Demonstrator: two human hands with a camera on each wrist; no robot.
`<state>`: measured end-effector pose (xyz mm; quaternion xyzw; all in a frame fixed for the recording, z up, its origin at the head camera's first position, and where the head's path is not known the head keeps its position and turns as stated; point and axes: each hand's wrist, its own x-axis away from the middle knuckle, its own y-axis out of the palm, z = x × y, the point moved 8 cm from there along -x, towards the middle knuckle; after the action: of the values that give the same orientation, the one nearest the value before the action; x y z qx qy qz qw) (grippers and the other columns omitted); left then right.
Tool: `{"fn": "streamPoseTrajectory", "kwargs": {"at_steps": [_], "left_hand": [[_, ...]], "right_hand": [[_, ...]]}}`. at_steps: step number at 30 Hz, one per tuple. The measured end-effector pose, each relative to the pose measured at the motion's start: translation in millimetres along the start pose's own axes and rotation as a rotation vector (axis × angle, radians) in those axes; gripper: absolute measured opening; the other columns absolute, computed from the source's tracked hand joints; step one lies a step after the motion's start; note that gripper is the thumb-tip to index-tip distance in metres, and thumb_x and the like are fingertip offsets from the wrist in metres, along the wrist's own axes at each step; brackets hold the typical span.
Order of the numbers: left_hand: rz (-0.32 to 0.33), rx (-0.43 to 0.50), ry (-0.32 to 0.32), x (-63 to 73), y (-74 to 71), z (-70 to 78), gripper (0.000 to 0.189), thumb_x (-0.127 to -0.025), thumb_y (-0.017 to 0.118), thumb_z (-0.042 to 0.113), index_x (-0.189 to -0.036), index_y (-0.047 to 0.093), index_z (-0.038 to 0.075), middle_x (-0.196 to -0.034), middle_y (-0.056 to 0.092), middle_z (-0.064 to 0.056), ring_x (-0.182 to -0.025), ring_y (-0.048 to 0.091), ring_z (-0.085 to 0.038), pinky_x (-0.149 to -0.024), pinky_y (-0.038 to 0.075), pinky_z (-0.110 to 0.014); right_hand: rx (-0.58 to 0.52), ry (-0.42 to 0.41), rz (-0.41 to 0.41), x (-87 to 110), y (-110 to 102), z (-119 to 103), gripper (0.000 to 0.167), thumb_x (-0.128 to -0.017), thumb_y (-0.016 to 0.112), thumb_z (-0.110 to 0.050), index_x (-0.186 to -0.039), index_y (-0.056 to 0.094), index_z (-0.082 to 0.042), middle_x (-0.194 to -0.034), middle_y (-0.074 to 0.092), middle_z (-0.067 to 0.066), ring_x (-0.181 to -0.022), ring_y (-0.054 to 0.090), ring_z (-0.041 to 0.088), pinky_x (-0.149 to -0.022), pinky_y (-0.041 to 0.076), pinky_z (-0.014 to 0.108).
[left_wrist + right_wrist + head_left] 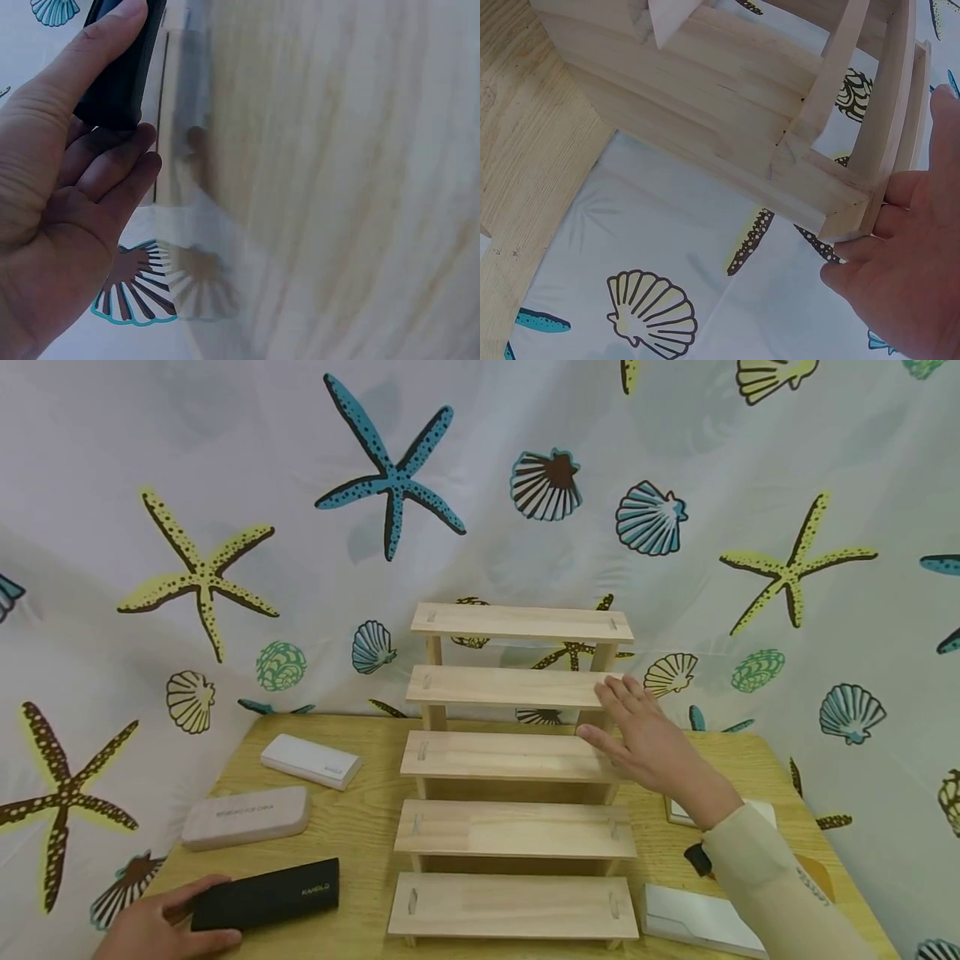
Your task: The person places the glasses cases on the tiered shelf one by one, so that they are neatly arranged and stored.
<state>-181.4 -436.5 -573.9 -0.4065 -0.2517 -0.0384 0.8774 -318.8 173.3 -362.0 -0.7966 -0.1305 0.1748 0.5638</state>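
Observation:
My left hand (161,922) grips one end of a black, glasses-type case (270,893) at the front left, thumb on the near side. In the left wrist view the case (124,71) sits between the thumb and fingers. A pale wooden five-step rack (513,753) stands in the middle of the table. My right hand (648,743) rests its extended fingers on the right end of the second step from the top. Seen from the right wrist, the fingertips (889,221) touch the rack's end (847,217).
Left of the rack lie a white case (311,762) and a pale greyish-pink case (247,820). On the right, a white case (697,917) and another white item (761,812) are partly hidden by the sleeve. A patterned curtain (480,560) surrounds the wooden table (352,827).

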Motion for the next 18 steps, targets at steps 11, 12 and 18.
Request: {"fn": "streamPoseTrajectory", "kwargs": {"at_steps": [11,12,18], "left_hand": [[0.192,-0.136,0.111,17.0,-39.5,50.5,0.108,-0.079,0.080,0.072,-0.157,0.048,0.004,-0.125,0.069,-0.037,-0.110,0.071,-0.050,-0.084,0.060,-0.056],[0.210,-0.129,0.135,19.2,-44.4,57.1,0.107,-0.080,0.079,0.072,-0.157,0.048,0.004,-0.138,0.060,-0.040,-0.120,0.066,-0.054,-0.088,0.059,-0.060],[0.235,-0.081,0.227,22.6,-70.2,93.7,0.102,-0.084,0.078,0.068,-0.160,0.046,0.008,-0.157,0.041,-0.033,-0.137,0.052,-0.055,-0.096,0.053,-0.068]], "right_hand": [[0.009,-0.016,0.011,0.0,1,0,0.086,-0.109,0.046,-0.059,-0.167,0.020,-0.001,-0.176,0.016,0.022,-0.164,0.007,0.043,-0.131,0.013,0.062],[0.013,-0.018,0.013,-0.2,1,0,0.086,-0.109,0.046,-0.058,-0.167,0.020,-0.001,-0.175,0.016,0.022,-0.164,0.007,0.043,-0.131,0.013,0.062],[0.024,-0.026,0.020,0.2,0,1,0.086,-0.109,0.045,-0.059,-0.167,0.021,-0.001,-0.175,0.017,0.022,-0.164,0.009,0.043,-0.130,0.016,0.063]]}}
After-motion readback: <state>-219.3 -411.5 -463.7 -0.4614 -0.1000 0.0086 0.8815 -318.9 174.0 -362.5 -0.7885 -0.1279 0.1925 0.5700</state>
